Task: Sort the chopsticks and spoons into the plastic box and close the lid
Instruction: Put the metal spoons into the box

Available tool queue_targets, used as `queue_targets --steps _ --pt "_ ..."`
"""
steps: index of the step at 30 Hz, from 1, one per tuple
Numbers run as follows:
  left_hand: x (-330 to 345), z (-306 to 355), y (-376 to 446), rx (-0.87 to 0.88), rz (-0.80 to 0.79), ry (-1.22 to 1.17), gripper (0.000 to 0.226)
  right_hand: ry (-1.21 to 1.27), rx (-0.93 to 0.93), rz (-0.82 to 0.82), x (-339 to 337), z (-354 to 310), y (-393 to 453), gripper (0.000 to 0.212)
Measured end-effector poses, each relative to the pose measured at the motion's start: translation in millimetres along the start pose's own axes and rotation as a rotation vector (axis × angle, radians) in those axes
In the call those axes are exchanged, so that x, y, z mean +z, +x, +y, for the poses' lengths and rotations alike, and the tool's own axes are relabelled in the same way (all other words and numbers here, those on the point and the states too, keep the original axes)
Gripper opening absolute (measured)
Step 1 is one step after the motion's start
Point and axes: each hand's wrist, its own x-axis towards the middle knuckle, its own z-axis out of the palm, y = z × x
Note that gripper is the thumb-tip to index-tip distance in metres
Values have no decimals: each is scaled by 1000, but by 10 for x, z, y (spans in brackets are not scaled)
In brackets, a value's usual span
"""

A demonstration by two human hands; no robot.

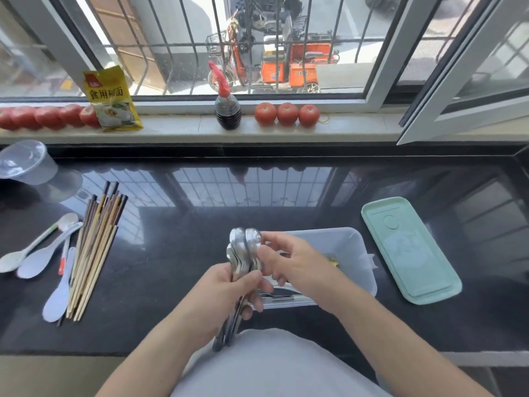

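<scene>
My left hand [229, 293] grips a bundle of several metal spoons [245, 247] by their handles, bowls pointing up, just left of the clear plastic box [355, 253]. My right hand [289, 259] pinches the bowl of the top spoon with thumb and fingers, over the box's left side. The box stands open on the black counter; some cutlery shows inside near its front. Its mint-green lid [412, 250] lies flat to the right. A pile of several chopsticks [94, 253] and white plastic spoons [37, 256] lies at the left.
A clear plastic bowl [25, 161] sits at the far left of the counter. On the windowsill stand a dark sauce bottle [227, 110], a yellow packet [113, 101] and rows of tomatoes [287, 114]. An open window sash [463, 81] juts in at the right.
</scene>
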Motion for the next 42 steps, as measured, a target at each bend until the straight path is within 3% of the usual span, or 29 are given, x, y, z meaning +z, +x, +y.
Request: queue_targets --steps 3,8,12,18,22,24,27,30,32,36,42 --pt "49 50 -17 -25 -6 83 19 -16 -4 154 14 -31 -28 12" --pt "68 16 -71 -55 45 82 15 -14 76 244 -30 8 -64 14" --pt "65 30 -105 -15 40 118 13 124 111 171 55 30 -49 25" --pt "76 -29 -140 1 78 92 15 -68 109 166 63 10 0 11" --pt "-2 -46 -102 25 328 -35 15 -72 98 197 -264 -83 -61 14" --pt "-121 -69 -73 77 497 40 18 -119 69 284 -588 -110 -144 13" --pt "-257 -83 -51 82 608 91 29 -511 148 379 -983 61 -200 5" --pt "-212 -69 -24 52 574 30 25 -723 312 360 -953 445 -60 15" --pt "-116 -77 19 27 519 -67 14 -716 332 401 -796 676 80 17" --pt "-12 -117 44 -7 421 -92 21 -752 340 488 -625 928 306 14" --pt "-86 -130 -62 11 340 -29 17 -1038 470 372 -676 814 157 20"
